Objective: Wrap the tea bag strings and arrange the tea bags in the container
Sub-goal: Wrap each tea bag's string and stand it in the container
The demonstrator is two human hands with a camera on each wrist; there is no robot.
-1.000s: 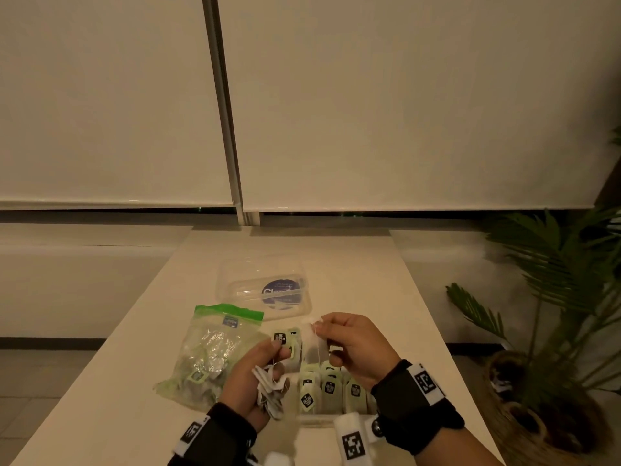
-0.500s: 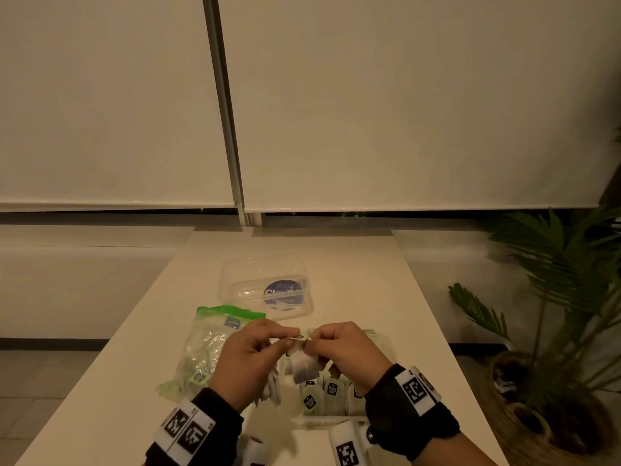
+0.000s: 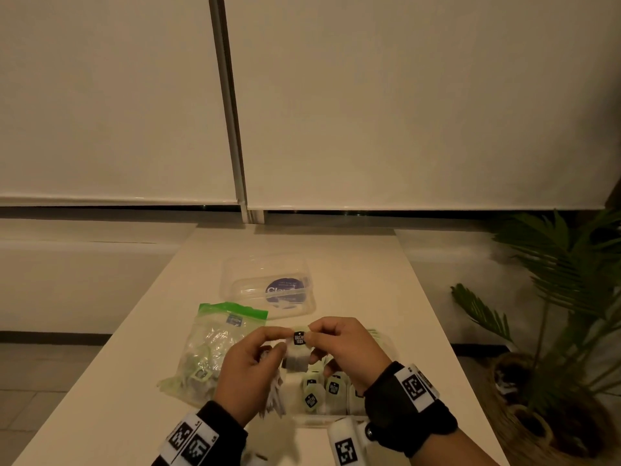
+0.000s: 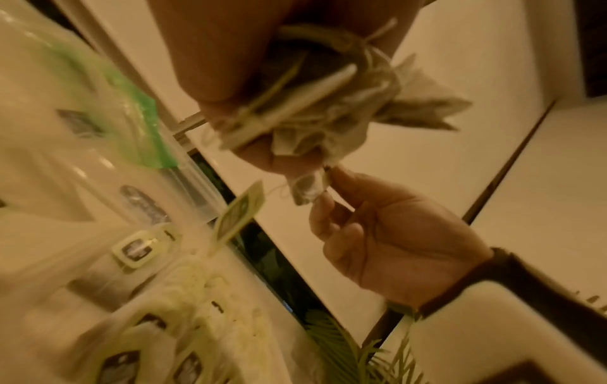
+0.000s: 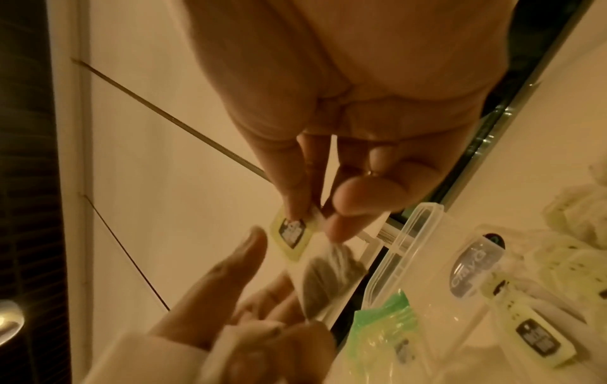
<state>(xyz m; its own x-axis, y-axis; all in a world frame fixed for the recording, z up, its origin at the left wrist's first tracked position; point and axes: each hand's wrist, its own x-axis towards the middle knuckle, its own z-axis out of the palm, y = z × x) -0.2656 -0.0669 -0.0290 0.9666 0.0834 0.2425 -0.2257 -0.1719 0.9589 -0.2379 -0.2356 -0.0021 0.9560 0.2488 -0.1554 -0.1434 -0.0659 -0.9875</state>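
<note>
Both hands are raised above the bench (image 3: 141, 381), working one tea bag (image 3: 297, 361) between them; the right hand (image 3: 342, 348) pinches the paper tag (image 3: 299, 338) at its top edge between thumb and forefinger, with the bag hanging just below the tag; the left hand (image 3: 250, 368) has its forefinger and thumb at the tag's other side, though from the right wrist view that forefinger (image 5: 253, 244) looks just apart from the tag, so whether it touches I cannot tell; its lower fingers are curled round a bunch of loose tea bags (image 4: 331, 114) with tangled strings

The step in hand, as I judge it, is the wrapping of this one bag's string, near its close, since no loose length of string shows between tag and bag; the string itself is too fine to make out

The container (image 3: 339, 420) lies on the bench right under the hands, with several wrapped bags standing in rows, tags upward; its lid (image 3: 268, 284) lies further off, and a zip bag (image 3: 218, 351) of more tea bags is to the left

Next, the tag wants tucking flat against the bag so the winding holds; then the bag goes down upright into a free place beside the others, without letting the bunch in the left hand spill
</note>
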